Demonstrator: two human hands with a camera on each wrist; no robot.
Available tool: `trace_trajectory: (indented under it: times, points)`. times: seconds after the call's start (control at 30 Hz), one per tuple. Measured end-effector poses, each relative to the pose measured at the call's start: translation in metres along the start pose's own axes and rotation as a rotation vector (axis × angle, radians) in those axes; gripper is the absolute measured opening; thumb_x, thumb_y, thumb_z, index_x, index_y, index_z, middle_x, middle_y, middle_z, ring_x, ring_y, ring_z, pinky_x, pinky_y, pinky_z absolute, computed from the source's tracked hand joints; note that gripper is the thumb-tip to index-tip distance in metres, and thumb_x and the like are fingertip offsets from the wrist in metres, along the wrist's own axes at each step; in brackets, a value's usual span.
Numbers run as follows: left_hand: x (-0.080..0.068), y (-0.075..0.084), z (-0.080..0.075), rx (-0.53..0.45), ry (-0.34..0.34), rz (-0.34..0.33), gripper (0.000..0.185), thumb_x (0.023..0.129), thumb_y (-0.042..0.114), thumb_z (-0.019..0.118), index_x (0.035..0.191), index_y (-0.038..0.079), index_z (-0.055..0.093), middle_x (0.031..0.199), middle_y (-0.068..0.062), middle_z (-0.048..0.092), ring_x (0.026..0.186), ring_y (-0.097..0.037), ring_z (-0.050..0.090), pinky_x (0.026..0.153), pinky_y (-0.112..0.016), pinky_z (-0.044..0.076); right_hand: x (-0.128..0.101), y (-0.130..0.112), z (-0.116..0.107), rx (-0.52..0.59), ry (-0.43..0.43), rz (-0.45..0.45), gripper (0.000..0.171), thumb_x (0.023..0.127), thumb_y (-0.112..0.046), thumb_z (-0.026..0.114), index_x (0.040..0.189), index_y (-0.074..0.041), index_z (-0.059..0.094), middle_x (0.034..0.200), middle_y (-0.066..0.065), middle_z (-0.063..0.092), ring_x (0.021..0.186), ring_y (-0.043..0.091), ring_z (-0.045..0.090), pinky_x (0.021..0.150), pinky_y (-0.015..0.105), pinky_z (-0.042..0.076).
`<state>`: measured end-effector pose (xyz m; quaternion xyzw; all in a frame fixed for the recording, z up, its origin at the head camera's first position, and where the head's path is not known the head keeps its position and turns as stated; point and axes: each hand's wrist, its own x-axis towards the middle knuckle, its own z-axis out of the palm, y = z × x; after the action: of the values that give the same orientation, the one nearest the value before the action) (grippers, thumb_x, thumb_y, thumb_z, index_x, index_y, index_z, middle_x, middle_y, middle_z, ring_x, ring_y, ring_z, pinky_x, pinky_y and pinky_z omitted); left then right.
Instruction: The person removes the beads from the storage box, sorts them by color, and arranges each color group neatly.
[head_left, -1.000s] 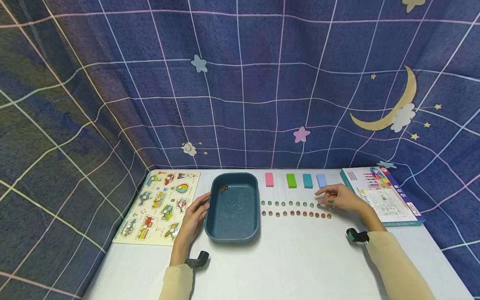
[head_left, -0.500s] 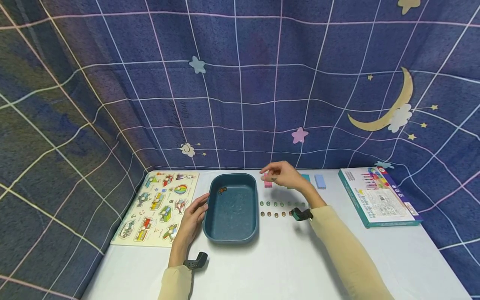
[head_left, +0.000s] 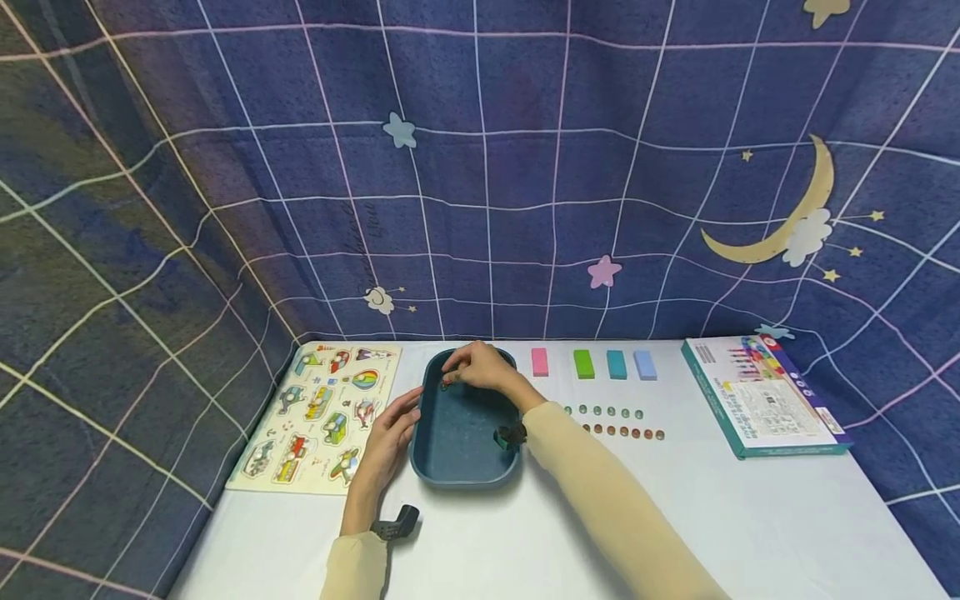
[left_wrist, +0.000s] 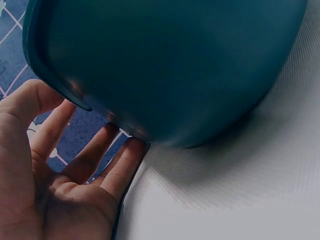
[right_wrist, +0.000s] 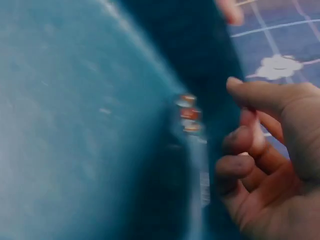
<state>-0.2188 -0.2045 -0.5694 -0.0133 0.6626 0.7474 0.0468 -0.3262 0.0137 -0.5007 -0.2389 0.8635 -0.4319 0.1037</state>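
A dark teal tray (head_left: 465, 482) stands on the white table. My left hand (head_left: 392, 432) rests against its left side; in the left wrist view, the fingertips touch the outer wall below the rim. My right hand (head_left: 483, 368) is over the tray's far left part. In the right wrist view, its thumb and bent fingers stand apart, with nothing visible between them. Beneath the hand, a few small reddish-brown beads (right_wrist: 189, 114) lie in the tray's corner, blurred. Two rows of small round beads lie right of the tray, greenish beads (head_left: 611, 412) behind and brownish beads (head_left: 622, 432) in front; my right forearm hides their left ends.
Behind the rows stand a pink block (head_left: 539, 362), a green block (head_left: 583, 364), a teal block (head_left: 617, 364) and a light blue block (head_left: 645, 365). A picture puzzle board (head_left: 318, 425) lies at left, a flat printed box (head_left: 765, 400) at right. A curtain (head_left: 525, 167) hangs behind the table.
My right hand has travelled left from the right end of the bead rows, past the coloured blocks, to over the tray. My left hand has stayed at the tray's side.
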Motion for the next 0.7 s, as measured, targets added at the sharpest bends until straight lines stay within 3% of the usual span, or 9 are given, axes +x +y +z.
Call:
trace_trajectory:
  times: [0.13,0.33,0.4,0.53,0.7]
  points:
    - [0.0,0.001,0.001,-0.006,-0.005,0.014,0.051,0.106,0.014,0.06,0.155,0.004,0.051,0.161,-0.021,0.049,0.123,-0.007,0.067,0.1,-0.017,0.058,0.004,0.004,0.019,-0.106,0.042,0.011,0.018,0.09,-0.016,0.083,0.107,-0.009,0.084,0.086,0.013,0.081,0.063,0.007,0.059,0.06,0.019,0.046]
    - [0.0,0.0,0.001,-0.012,-0.007,0.003,0.05,0.106,0.013,0.059,0.155,0.005,0.051,0.161,-0.02,0.049,0.125,-0.008,0.065,0.101,-0.018,0.058,0.004,0.008,0.032,-0.245,0.056,0.017,0.014,0.088,-0.017,0.086,0.101,-0.014,0.086,0.103,0.001,0.084,0.092,0.017,0.075,0.083,0.026,0.06]
    - [0.0,-0.002,0.002,-0.011,-0.002,-0.004,0.05,0.106,0.013,0.059,0.154,0.006,0.052,0.161,-0.019,0.05,0.124,-0.006,0.065,0.101,-0.018,0.058,0.003,0.007,0.032,-0.245,0.049,0.021,0.013,0.089,-0.018,0.086,0.101,-0.014,0.086,0.103,0.001,0.084,0.089,0.018,0.075,0.08,0.026,0.059]
    - [0.0,-0.002,0.002,-0.005,-0.001,-0.015,0.051,0.105,0.014,0.059,0.155,0.007,0.052,0.161,-0.018,0.049,0.123,-0.005,0.065,0.102,-0.017,0.057,0.003,0.004,0.021,-0.194,0.028,0.004,0.014,0.091,-0.018,0.083,0.103,-0.011,0.085,0.089,0.007,0.082,0.068,0.01,0.065,0.065,0.02,0.051]
    - [0.001,-0.002,0.001,-0.018,0.013,-0.015,0.05,0.105,0.013,0.06,0.154,0.007,0.053,0.159,-0.017,0.051,0.123,-0.005,0.065,0.102,-0.017,0.057,-0.001,-0.005,-0.017,-0.105,0.001,-0.062,0.018,0.094,-0.02,0.08,0.108,-0.009,0.083,0.071,0.005,0.072,0.059,0.005,0.053,0.063,0.02,0.046]
